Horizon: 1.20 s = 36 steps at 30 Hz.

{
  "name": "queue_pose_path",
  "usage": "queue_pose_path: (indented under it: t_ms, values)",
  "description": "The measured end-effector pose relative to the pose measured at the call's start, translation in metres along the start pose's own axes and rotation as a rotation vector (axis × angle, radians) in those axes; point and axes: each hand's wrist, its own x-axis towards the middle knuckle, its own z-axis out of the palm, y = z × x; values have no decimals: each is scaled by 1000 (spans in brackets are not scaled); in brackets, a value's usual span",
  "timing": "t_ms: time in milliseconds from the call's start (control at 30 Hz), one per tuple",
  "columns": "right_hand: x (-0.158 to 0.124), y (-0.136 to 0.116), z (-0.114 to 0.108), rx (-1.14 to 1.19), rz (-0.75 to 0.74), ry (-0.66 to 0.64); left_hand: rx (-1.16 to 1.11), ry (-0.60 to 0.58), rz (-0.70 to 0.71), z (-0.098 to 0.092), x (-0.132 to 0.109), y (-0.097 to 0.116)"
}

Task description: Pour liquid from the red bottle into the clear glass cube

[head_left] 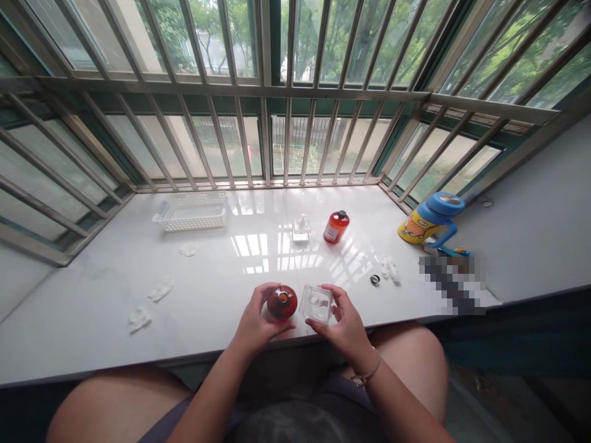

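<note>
My left hand [258, 317] is wrapped round a red bottle [289, 301] whose cap is off, so its round mouth shows from above. Close beside it, my right hand [344, 320] grips a clear square glass bottle [316, 303] by its right side and lower edge. The two bottles are near each other at the front of the white counter. A black ring-shaped cap [375, 280] lies to the right of my right hand. Farther back stand another red bottle [336, 229] with a black cap and a label, and a second small clear glass bottle [301, 229].
A white plastic basket [191, 224] sits at the back left of the white counter [207, 326]. Crumpled tissues [161, 289] lie on the left, with more tissue [390, 271] on the right. A blue and yellow water bottle [429, 218] stands by the right wall. Metal window bars [231, 138] rise behind.
</note>
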Motion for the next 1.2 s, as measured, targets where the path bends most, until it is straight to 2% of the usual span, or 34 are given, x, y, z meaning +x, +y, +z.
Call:
queue_pose_path:
  t_ms: [133, 300, 500, 633, 800, 933, 1200]
  values:
    - [1, 1, -5, -34, -11, 3, 103, 1, 0, 4, -6, 8]
    - [-1, 0, -4, -18, -30, -4, 37, -60, -12, 18, -11, 10]
    - [-6, -4, 1, 17, 0, -27, 58, 89, -37, 24, -6, -3]
    - [-7, -2, -1, -22, -10, -47, 164, 77, 14, 12, -7, 1]
    - [-6, -4, -5, -136, -81, -76, 428, 69, 210, -11, -13, 16]
    - [-3, -9, -7, -221, -177, -120, 582, -18, 313, -24, -15, 27]
    - [2, -20, -13, -311, -295, -206, 648, -93, 304, -27, -13, 31]
